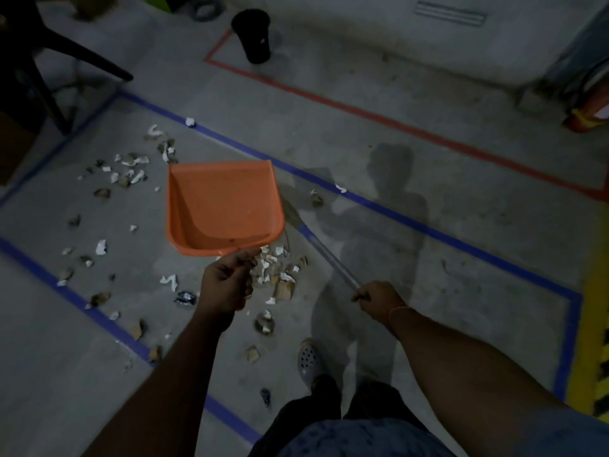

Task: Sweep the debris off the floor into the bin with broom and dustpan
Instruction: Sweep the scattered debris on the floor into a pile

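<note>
The left grip (227, 282) closes on the handle of the empty orange dustpan (224, 206), held above the floor; the right grip (375, 296) wraps the broom (324, 253) shaft. Debris (125, 173) lies scattered inside the blue tape, the black bin (252, 36) well apart. Sweeping with the pan raised would likely scatter scraps. Both arms reach forward and down.

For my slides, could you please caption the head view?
Left hand holds empty orange dustpan, right hand the broom, over scattered debris.
</note>
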The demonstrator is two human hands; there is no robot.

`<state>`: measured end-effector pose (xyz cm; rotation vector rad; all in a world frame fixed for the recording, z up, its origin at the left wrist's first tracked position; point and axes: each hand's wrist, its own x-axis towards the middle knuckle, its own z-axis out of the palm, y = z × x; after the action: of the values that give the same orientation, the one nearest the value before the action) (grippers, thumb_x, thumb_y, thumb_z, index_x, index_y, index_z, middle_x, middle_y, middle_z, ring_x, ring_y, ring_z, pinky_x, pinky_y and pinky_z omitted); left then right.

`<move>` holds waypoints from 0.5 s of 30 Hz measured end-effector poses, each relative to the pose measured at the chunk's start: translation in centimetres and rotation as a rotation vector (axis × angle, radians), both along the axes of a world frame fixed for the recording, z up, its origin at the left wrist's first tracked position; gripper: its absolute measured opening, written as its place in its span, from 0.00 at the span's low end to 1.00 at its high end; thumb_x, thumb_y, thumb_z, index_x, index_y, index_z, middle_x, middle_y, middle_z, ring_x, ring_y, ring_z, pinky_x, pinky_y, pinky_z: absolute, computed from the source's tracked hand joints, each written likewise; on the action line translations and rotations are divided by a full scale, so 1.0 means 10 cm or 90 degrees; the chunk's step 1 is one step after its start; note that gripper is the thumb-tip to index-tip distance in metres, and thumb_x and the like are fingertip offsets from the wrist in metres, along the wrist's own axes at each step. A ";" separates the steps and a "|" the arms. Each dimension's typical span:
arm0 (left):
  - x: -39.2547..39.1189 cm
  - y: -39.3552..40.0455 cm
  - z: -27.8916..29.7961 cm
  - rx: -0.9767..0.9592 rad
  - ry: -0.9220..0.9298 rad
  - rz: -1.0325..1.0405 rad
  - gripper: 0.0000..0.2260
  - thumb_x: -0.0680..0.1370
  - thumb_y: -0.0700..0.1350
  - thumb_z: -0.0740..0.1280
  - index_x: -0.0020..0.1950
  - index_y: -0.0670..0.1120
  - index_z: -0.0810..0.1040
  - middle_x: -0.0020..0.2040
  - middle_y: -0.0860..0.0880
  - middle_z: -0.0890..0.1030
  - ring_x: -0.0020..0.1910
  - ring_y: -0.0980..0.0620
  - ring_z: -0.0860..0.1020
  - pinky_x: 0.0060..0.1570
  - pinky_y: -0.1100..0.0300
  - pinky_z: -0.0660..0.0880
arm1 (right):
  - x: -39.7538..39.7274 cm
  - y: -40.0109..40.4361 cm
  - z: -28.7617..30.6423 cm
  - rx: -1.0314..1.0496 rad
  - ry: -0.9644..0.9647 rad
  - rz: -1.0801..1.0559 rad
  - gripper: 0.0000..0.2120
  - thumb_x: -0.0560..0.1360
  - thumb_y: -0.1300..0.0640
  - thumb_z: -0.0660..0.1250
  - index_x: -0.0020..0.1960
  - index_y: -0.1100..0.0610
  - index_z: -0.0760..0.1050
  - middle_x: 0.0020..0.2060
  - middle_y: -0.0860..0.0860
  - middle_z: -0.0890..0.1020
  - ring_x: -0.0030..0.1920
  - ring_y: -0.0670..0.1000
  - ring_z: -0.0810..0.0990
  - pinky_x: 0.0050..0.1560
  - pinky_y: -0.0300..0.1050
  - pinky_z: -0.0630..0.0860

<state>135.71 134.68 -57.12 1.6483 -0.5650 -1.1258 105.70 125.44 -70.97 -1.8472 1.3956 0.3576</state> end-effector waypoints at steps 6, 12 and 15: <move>0.04 -0.17 0.13 -0.017 0.019 0.023 0.11 0.83 0.33 0.59 0.55 0.40 0.82 0.26 0.51 0.69 0.22 0.56 0.63 0.22 0.68 0.60 | -0.05 -0.47 0.08 -0.070 0.036 -0.088 0.12 0.73 0.61 0.67 0.53 0.54 0.84 0.56 0.55 0.83 0.58 0.56 0.80 0.63 0.44 0.74; 0.06 -0.32 0.11 0.004 0.001 0.043 0.10 0.83 0.36 0.61 0.57 0.42 0.82 0.26 0.55 0.72 0.22 0.57 0.65 0.22 0.68 0.59 | -0.05 -1.01 0.17 -0.024 0.130 -0.102 0.13 0.78 0.56 0.63 0.59 0.54 0.82 0.61 0.55 0.80 0.60 0.58 0.78 0.65 0.49 0.74; 0.06 -0.36 0.13 -0.001 -0.005 0.079 0.11 0.83 0.34 0.60 0.56 0.40 0.81 0.26 0.55 0.73 0.22 0.58 0.65 0.21 0.68 0.62 | 0.07 -1.19 0.09 -0.001 0.166 -0.045 0.15 0.77 0.52 0.64 0.60 0.56 0.81 0.58 0.54 0.82 0.59 0.57 0.80 0.62 0.48 0.76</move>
<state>136.34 131.04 -55.78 1.6639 -0.4610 -1.0283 106.36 113.53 -70.02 -1.7961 1.6314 0.5782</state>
